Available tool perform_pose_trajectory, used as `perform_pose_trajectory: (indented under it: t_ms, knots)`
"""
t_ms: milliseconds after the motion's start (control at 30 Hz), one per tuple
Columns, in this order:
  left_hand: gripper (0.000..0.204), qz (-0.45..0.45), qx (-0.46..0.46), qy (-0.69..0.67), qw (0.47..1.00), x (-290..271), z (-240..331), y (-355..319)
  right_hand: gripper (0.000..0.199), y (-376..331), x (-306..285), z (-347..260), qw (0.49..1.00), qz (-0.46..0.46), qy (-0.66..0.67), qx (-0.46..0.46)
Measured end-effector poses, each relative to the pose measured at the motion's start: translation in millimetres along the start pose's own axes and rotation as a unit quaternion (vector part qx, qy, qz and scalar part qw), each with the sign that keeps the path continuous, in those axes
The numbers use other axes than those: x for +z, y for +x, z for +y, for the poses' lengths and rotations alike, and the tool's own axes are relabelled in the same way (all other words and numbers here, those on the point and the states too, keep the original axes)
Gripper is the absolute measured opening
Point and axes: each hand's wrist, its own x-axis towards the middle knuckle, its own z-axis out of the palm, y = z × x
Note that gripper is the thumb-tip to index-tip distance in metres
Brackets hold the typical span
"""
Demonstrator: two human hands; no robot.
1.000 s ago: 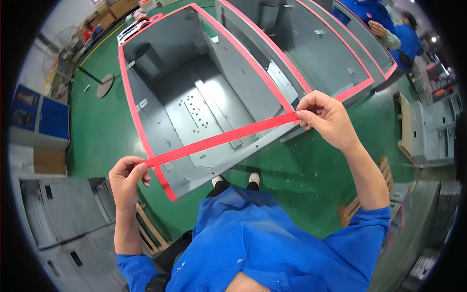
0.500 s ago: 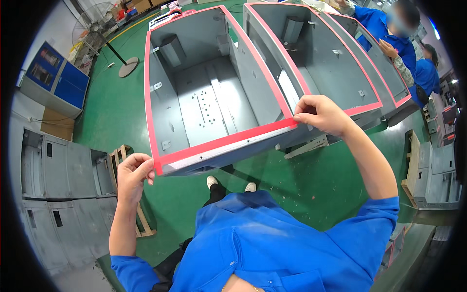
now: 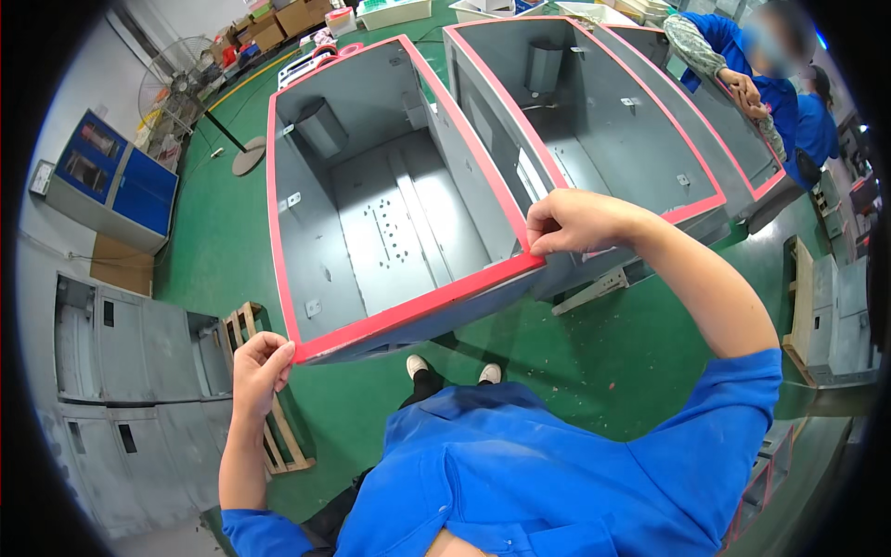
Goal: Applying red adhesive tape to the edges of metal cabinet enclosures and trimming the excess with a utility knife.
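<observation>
A grey metal cabinet shell (image 3: 371, 213) stands before me with its open side up and red tape round its rim. A strip of red tape (image 3: 418, 306) runs along the near rim, between my two hands. At the near left corner my left hand (image 3: 262, 371) pinches the strip's end between thumb and fingers. My right hand (image 3: 587, 225) pinches the other end at the near right corner, with thumb and forefinger closed. Whether the strip is stuck down all along the rim I cannot tell.
A second grey shell (image 3: 613, 139) with a red-taped rim stands to the right, and another lies beyond it. A co-worker in blue (image 3: 733, 65) leans over that one. Grey cabinets (image 3: 139, 353) and a wooden pallet (image 3: 278, 432) are at left; a fan (image 3: 176, 84) stands behind.
The strip has moved toward me over the near rim, and far less of the pale edge shows below it. Both hands still pinch its ends. The view has shifted slightly.
</observation>
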Motion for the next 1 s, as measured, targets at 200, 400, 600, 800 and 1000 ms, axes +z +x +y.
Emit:
perform_pose_trajectory:
  t_ms: [200, 400, 600, 800, 1000]
  knots:
    - [0.011, 0.0, -0.018, 0.03, 0.999, 1.1, 5.3, -0.1, 0.01, 8.3, -2.9, 6.0, 0.999, -0.037, -0.018, -0.008]
    - [0.01, -0.01, -0.027, 0.015, 0.999, -1.8, 3.1, 3.8, 0.011, 9.8, -5.2, 4.0, 0.998, -0.055, -0.034, -0.006]
    - [0.01, -0.013, -0.03, 0.008, 0.999, -3.2, 1.5, 5.6, 0.013, 10.9, -6.0, 4.9, 0.997, -0.056, -0.043, -0.01]
    - [0.009, -0.021, -0.03, 0.0, 0.999, -4.2, 1.6, 7.5, 0.013, 10.6, -4.9, 6.3, 0.998, -0.042, -0.039, -0.018]
    - [0.009, -0.018, -0.034, -0.001, 0.999, -2.6, 3.3, 7.6, 0.012, 9.8, -5.1, 6.0, 0.998, -0.039, -0.034, -0.022]
